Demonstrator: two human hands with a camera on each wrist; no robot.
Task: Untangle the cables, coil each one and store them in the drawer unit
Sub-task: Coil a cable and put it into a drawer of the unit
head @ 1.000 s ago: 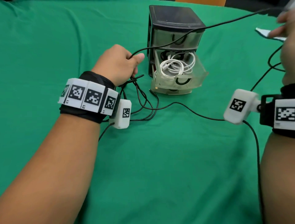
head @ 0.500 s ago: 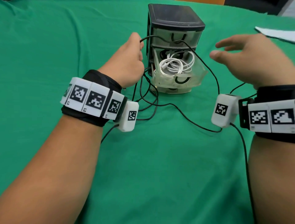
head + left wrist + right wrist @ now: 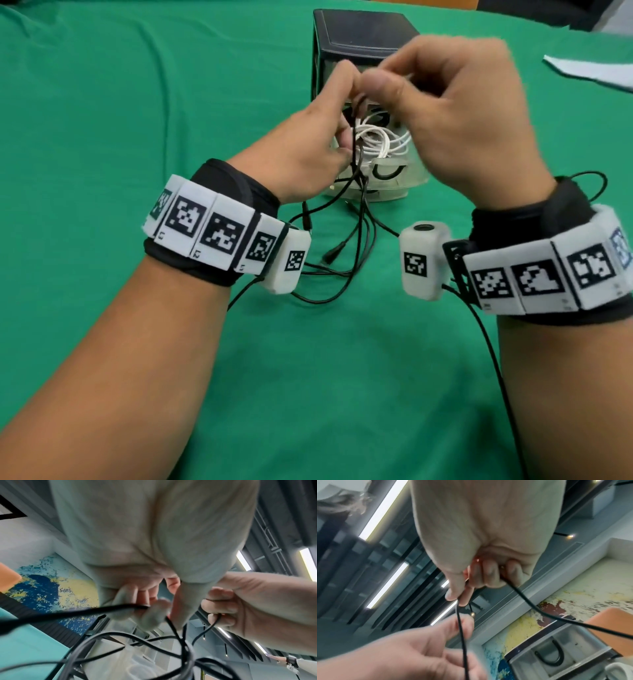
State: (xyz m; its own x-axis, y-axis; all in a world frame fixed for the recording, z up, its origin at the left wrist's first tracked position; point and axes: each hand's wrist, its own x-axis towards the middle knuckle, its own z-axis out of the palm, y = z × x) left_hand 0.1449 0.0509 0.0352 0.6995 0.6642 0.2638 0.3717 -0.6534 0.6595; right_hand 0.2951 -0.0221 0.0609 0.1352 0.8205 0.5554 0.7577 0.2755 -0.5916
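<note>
Both hands meet in the air just in front of the small black plastic drawer unit [image 3: 363,37] that stands on the green cloth-covered tabletop [image 3: 102,102]. The left hand [image 3: 301,150] has its fingers curled round strands of the thin black cable [image 3: 359,219], gripping them close to the unit's front. The right hand [image 3: 455,113], touching the left at the fingertips, pinches the same black cable between thumb and forefinger, and in the right wrist view another stretch of it runs out from under the curled fingers [image 3: 493,573]. Below the hands the cable hangs down in loose loops and lies tangled on the tabletop just before the unit, with a plug end [image 3: 334,253] resting among the loops. The unit's clear middle drawer [image 3: 411,178] stands pulled out toward the person, and a coiled white cable [image 3: 376,140] lies inside it. Well to the right of the unit, a white sheet of paper [image 3: 592,72] lies at the tabletop's edge.
</note>
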